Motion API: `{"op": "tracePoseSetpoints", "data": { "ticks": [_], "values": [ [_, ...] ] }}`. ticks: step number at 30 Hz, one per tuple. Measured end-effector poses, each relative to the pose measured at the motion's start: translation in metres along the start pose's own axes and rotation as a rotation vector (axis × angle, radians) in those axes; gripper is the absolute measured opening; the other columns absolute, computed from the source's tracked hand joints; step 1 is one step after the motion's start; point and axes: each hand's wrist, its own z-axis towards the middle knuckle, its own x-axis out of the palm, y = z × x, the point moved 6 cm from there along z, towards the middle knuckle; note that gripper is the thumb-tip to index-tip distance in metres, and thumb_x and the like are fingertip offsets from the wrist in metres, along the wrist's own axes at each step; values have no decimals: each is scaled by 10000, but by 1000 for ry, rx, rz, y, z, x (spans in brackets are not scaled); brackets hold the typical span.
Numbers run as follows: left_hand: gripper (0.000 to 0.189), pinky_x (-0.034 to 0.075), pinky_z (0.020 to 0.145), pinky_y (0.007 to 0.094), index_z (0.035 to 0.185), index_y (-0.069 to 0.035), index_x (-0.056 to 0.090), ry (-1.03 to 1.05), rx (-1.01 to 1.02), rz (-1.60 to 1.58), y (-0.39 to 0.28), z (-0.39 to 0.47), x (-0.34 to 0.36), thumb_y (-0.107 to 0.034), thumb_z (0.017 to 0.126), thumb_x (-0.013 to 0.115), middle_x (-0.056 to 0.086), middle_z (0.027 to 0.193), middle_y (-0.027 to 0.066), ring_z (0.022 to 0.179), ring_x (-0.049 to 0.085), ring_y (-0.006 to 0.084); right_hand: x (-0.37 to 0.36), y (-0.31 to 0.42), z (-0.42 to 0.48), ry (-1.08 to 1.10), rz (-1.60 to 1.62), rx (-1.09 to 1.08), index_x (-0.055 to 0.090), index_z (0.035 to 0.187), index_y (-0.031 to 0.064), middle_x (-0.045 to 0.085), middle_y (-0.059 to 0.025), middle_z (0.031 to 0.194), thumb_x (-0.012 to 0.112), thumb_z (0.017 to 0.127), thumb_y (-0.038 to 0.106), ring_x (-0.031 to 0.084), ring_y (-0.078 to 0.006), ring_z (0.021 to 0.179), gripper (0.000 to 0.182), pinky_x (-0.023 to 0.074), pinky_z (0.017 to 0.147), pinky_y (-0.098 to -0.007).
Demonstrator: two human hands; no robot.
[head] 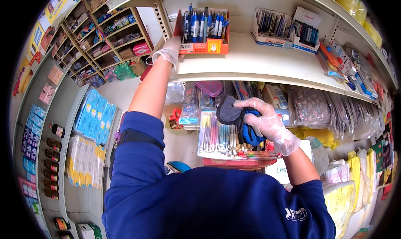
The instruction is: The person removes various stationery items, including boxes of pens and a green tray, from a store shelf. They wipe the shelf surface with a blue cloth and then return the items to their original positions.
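Observation:
My left hand [170,51], in a clear plastic glove, holds the left front corner of an orange cardboard display box [200,49]; some of its fingers are hidden. Upright pens and mechanical pencils [200,24] fill that box, which rests on a white metal shelf [231,60]. In my right hand [268,123], also gloved, is a bunched grey and blue cloth [231,110]. The cloth hangs over a clear tray [216,154] of pens and pencils, below the shelf's front edge. Whether cloth and tray touch, I cannot tell.
Farther right on the shelf are two more pen boxes [272,27] [305,35] and packaged stationery [354,66]. Bagged goods [310,104] crowd the level below. A cubby rack [106,35] and shelving with tissue packs [94,116] and dark bottles [51,165] stand on the left.

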Motion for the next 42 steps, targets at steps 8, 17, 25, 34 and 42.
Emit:
{"op": "tracePoseSetpoints", "data": {
  "ticks": [8, 17, 25, 34, 42],
  "values": [
    [368, 532, 486, 371, 998, 8, 597, -29, 22, -211, -28, 35, 70, -231, 960, 320, 649, 880, 161, 745, 677, 276, -41, -21, -23, -140, 14, 100, 666, 1111, 98, 620, -75, 1104, 565, 732, -11, 571, -205, 1084, 407, 405, 991, -305],
    [332, 547, 539, 398, 1005, 14, 603, -17, 209, -31, -3, 94, 87, -197, 957, 350, 647, 881, 173, 717, 657, 296, -66, -30, -30, -228, 78, 184, 662, 1102, 68, 626, -82, 1086, 549, 737, 7, 569, -203, 1072, 386, 397, 996, -310],
    [377, 545, 656, 407, 1170, -77, 548, -54, 21, -251, 35, 100, -16, -332, 947, 385, 609, 1063, 131, 919, 604, 250, -92, -46, -28, -359, 182, 200, 657, 1102, 35, 615, -92, 1152, 541, 743, -8, 565, -194, 1100, 379, 396, 994, -284],
    [433, 456, 951, 400, 1082, -45, 661, -339, 231, 735, 64, 167, -74, -320, 919, 369, 618, 1117, 269, 1124, 582, 346, -95, -23, 13, -322, 235, 119, 643, 1145, 38, 643, -59, 1077, 584, 777, 26, 604, -143, 983, 373, 471, 899, -268],
    [232, 484, 655, 365, 968, -79, 619, -174, -9, 21, 12, 60, -76, -271, 841, 589, 629, 855, 74, 728, 598, 224, -111, 13, 84, -326, 203, -126, 604, 1211, 10, 658, -109, 1071, 639, 825, 67, 643, -159, 925, 392, 505, 862, -263]
  ]
}}
